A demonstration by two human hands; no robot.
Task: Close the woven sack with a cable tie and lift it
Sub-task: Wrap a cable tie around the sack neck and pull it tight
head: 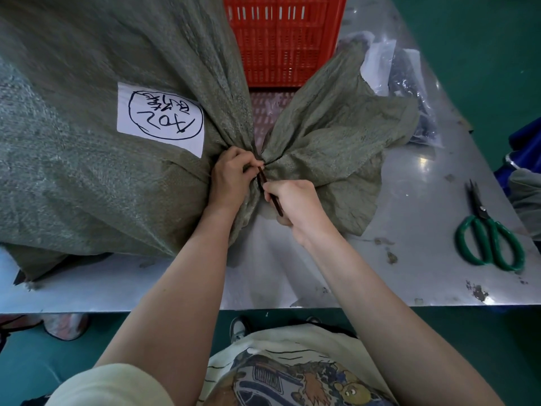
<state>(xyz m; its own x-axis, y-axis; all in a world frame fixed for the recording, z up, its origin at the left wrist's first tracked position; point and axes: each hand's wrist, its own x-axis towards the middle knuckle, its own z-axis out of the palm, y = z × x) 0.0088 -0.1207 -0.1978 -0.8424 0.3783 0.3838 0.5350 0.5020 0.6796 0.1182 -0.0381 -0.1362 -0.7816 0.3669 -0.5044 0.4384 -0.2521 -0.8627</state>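
Observation:
A large grey-green woven sack (96, 159) lies on its side on the metal table (409, 276), filling the left half of the view. A white paper label (161, 120) with handwriting is stuck on it. Its mouth is gathered into a neck at the centre, and the loose top (330, 142) fans out to the right. A dark cable tie (261, 178) wraps the neck. My left hand (231, 178) pinches the gathered neck and the tie's head. My right hand (295, 202) grips the tie's free tail, which runs toward me.
Green-handled scissors (487, 234) lie on the table at the right. An orange plastic crate (285, 39) stands behind the sack. Clear plastic bags with dark contents (409, 83) lie at the back right. The table's front edge runs just before my torso; green floor below.

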